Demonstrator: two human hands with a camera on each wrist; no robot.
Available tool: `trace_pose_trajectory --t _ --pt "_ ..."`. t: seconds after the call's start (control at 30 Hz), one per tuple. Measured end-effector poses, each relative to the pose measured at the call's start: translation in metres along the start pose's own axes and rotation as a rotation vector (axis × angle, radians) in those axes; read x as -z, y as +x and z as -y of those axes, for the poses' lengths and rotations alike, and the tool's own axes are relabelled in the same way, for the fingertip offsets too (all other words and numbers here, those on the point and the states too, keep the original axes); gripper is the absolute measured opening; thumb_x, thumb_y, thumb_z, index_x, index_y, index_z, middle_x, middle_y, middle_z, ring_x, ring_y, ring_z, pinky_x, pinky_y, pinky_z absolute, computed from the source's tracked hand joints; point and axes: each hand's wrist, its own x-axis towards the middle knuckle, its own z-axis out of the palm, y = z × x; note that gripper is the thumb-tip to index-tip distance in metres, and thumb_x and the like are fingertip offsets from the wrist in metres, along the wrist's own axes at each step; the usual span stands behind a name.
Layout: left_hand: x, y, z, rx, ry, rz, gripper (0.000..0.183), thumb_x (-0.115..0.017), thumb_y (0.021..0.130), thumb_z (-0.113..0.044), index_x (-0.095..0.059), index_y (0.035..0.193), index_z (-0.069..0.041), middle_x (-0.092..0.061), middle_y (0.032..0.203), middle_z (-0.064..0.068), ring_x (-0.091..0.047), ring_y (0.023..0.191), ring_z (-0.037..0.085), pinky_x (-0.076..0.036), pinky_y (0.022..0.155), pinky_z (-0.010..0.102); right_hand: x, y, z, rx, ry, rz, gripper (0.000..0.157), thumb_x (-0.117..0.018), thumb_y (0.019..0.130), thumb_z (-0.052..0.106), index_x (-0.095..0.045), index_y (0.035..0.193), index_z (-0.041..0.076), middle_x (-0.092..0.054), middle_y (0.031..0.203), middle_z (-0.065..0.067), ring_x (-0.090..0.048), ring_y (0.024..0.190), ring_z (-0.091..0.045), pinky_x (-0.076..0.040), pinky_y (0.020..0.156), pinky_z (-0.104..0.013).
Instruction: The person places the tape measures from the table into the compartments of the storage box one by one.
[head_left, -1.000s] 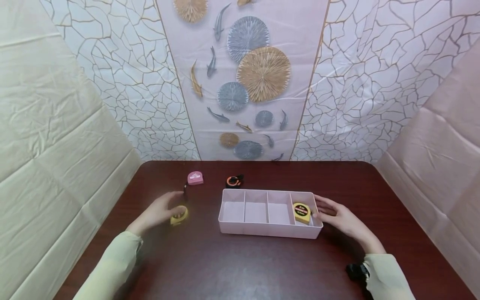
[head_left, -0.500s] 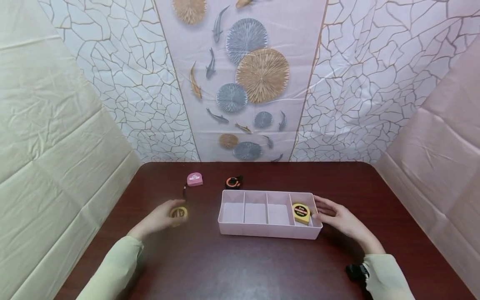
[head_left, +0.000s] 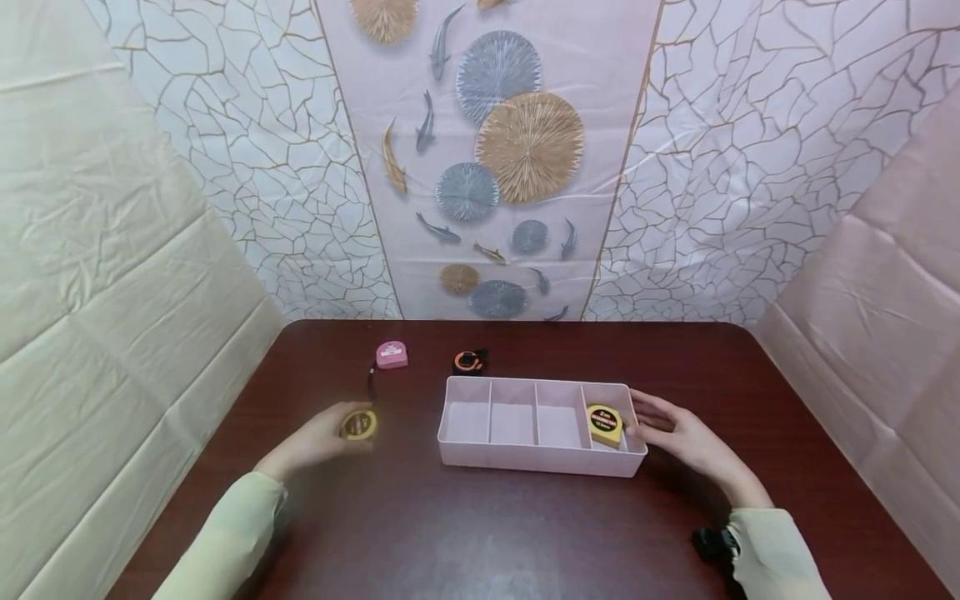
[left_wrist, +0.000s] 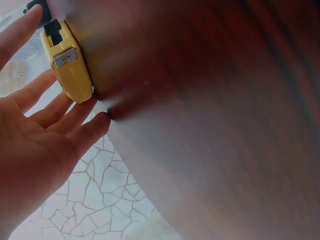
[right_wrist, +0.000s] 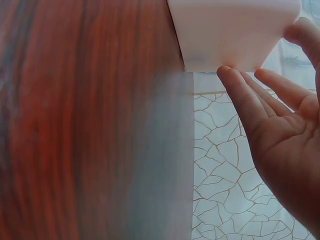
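Note:
My left hand (head_left: 318, 437), at the left of the table, holds a yellow tape measure (head_left: 359, 425). In the left wrist view, its fingers lie behind the yellow case and the thumb is beside a dark part at its end; a metal hook tip shows. My right hand (head_left: 686, 437) holds the right end of a pale pink tray (head_left: 510, 457) with several compartments. Its thumb is at the rim and its fingertips touch the outer end wall (right_wrist: 235, 35). Another yellow tape measure (head_left: 604, 426) lies in the rightmost compartment.
Behind the left hand lies a pink tape measure (head_left: 392, 355) with a black strap. An orange and black tape measure (head_left: 470, 362) is just behind the tray. A small black object (head_left: 716, 546) sits at the right sleeve. Patterned cloth (head_left: 495, 167) hangs behind the table.
My left hand has come down a little and closed around the yellow tape measure, whose round label now faces up more plainly. The right hand and tray stay in place.

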Motion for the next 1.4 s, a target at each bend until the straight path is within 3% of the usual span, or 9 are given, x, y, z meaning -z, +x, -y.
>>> trace_pose_trajectory --t 0.43,0.87,1.4 --pt "0.0017 -0.0012 0.0026 -0.014 -0.007 0.03 0.078 -0.087 0.078 -0.024 -0.052 0.141 0.005 -0.061 0.131 0.017 -0.056 0.112 0.028 -0.044 0.097 0.05 0.0001 -0.0007 0.0017 -0.016 0.006 -0.003 0.066 -0.07 0.097 0.019 -0.039 0.153 0.002 -0.048 0.147 -0.028 -0.053 0.128 -0.045 -0.047 0.087 -0.017" --pt "0.0026 -0.0051 0.0035 0.019 0.003 0.047 0.074 -0.086 0.08 -0.021 -0.053 0.141 0.005 -0.062 0.129 0.016 -0.057 0.108 0.026 -0.046 0.093 0.047 -0.002 -0.0012 -0.0043 0.004 0.006 0.008 0.066 -0.069 0.097 0.017 -0.039 0.153 -0.001 -0.046 0.148 -0.028 -0.053 0.127 -0.047 -0.047 0.088 -0.016" --pt "0.0083 -0.0023 0.0006 0.026 0.018 0.048 0.073 -0.086 0.079 -0.017 -0.053 0.14 0.005 -0.063 0.126 0.015 -0.058 0.107 0.027 -0.046 0.094 0.049 0.0 0.0002 0.001 -0.049 0.005 0.001 0.069 -0.07 0.096 0.023 -0.038 0.154 0.004 -0.045 0.149 -0.026 -0.052 0.129 -0.044 -0.048 0.089 -0.019"
